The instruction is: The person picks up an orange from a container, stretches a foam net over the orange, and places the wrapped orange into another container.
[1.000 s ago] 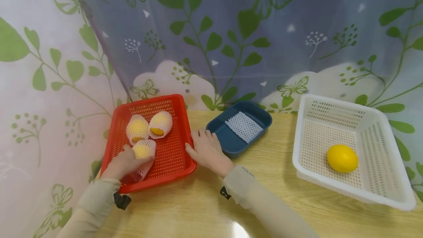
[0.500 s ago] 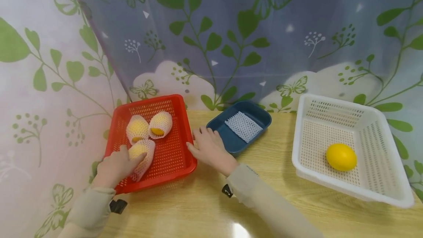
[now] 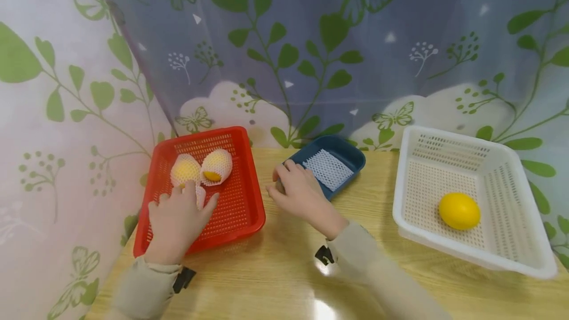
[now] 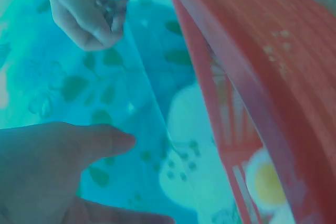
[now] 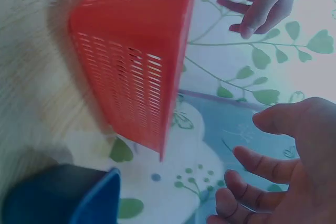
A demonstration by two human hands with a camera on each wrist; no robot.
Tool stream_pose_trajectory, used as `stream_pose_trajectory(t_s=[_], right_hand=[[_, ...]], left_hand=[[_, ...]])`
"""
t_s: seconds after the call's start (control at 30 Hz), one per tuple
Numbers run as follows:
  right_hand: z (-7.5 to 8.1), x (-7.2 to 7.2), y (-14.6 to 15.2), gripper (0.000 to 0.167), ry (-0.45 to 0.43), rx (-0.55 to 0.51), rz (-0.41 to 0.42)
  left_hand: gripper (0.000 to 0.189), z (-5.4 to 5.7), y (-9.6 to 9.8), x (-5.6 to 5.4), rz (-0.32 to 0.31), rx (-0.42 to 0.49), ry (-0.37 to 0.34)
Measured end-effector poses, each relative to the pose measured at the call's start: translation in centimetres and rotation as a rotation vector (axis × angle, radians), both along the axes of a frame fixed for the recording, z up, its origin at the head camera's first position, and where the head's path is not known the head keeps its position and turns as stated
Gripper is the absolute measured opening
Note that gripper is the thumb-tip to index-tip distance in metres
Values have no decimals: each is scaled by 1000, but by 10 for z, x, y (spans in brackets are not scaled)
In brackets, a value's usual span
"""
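Observation:
My left hand hovers over the near left part of the red basket, its fingers extended and holding nothing. Beyond its fingertips lie two yellow fruits in white foam nets, one on the left and one on the right. A third netted fruit is mostly hidden beneath that hand. My right hand hangs between the red basket and the blue tray, loosely curled with nothing in it. It covers the tray's near left corner in the head view. Inside the tray lies a flat white foam net.
On the right stands a white basket with a bare, lemon-like yellow fruit in it. Wood-look tabletop shows in front of the containers. A patterned curtain hangs close behind and along the left side.
My left hand has left the near netted fruit and risen, fingers spreading over it. My right hand has moved off the red basket's right rim, to the right. The fruits stay in place.

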State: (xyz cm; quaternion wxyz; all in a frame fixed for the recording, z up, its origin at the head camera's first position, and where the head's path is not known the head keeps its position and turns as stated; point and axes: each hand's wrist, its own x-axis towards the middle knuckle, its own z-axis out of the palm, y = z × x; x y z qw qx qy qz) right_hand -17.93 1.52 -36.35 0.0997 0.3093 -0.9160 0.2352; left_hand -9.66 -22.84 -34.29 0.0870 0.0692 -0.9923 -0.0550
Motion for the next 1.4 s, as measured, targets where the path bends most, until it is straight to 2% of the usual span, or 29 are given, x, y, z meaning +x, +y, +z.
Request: stream_pose_trajectory(t_s=[0.13,0.3,0.43,0.53,0.67,0.77,0.87,1.0,1.1,1.2,1.3,1.4], right_hand=[[7,3,16,18,6,-24,-10],[18,6,37,19,62,-14,-27],[24,7,59,20,143,3,-31],[29,7,79,20,169,3,-31],[36,7,108,17,153,-10,-50],[38,6,130,17,152,8,-97],[38,6,150,17,164,39,-151],[38,3,172,17,168,57,-196],[38,-4,190,21,117,86,-246],[36,-14,214,27,19,136,-309],[30,-24,240,39,-116,190,-364],[23,-30,268,56,-299,230,-398]], left_hand=[[59,-4,29,-1,-74,4,125],[45,-7,62,-7,-179,72,286],[34,-7,83,-15,-252,164,385],[27,-6,96,-21,-309,234,458],[23,-7,111,-32,-387,286,568],[24,-9,123,-42,-448,289,663],[26,-10,137,-52,-497,252,773],[26,-12,158,-61,-570,209,884],[29,-11,178,-67,-637,183,927],[36,-12,200,-75,-705,148,964],[40,-17,219,-81,-756,96,983],[41,-24,233,-88,-785,43,954]])
